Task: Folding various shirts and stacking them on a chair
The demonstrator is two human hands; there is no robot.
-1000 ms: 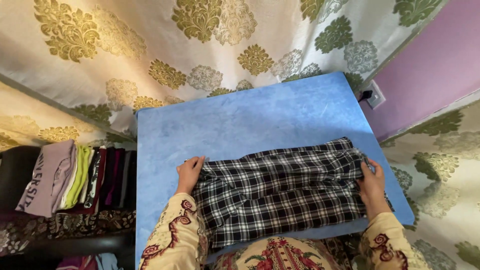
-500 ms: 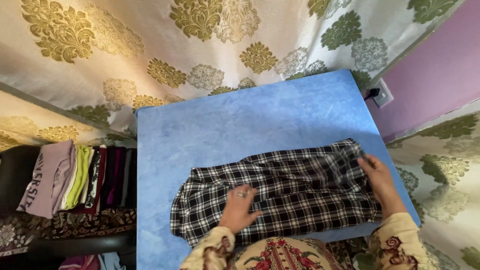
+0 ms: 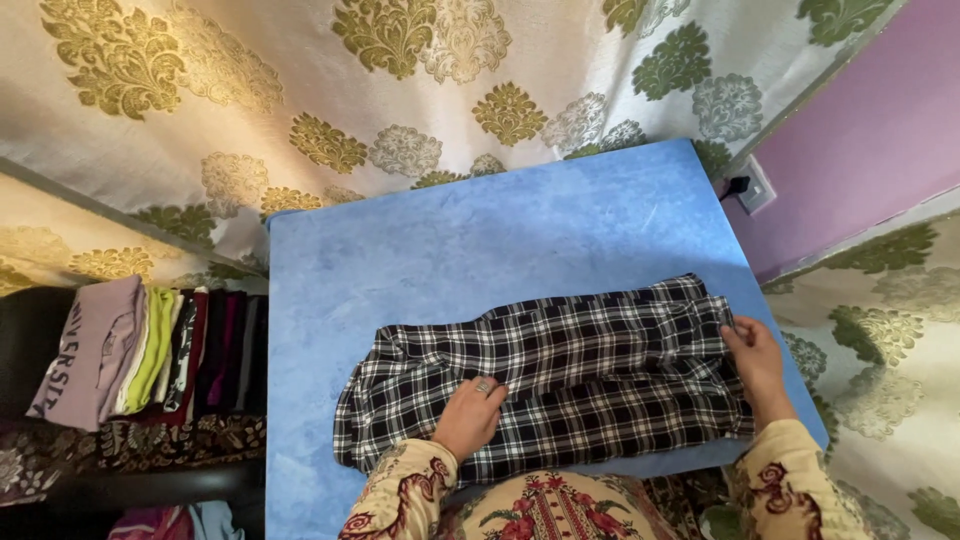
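Head view shows a checked cloth (image 3: 545,385) lying on the blue surface (image 3: 450,240), near the edge closest to me. It is black and white, and it is already folded into a long band that goes from left to right. I judge that the first folds are done, because the band has several layers and its edges are rather even. It is not yet a small packet, so I think some folding and smoothing is left.

My left hand (image 3: 468,418) lies flat on the lower middle part of the cloth. The fingers are spread and relaxed, they press the fabric down and they close around nothing. A ring is on one finger.

My right hand (image 3: 755,355) is at the right end of the band. The fingers are bent there and they seem to pinch the edge of the fabric, but the exact hold is hard to see.

Left of the surface, a stack of folded clothes (image 3: 140,350) stands on a dark shelf. A patterned curtain (image 3: 400,90) hangs behind the surface.
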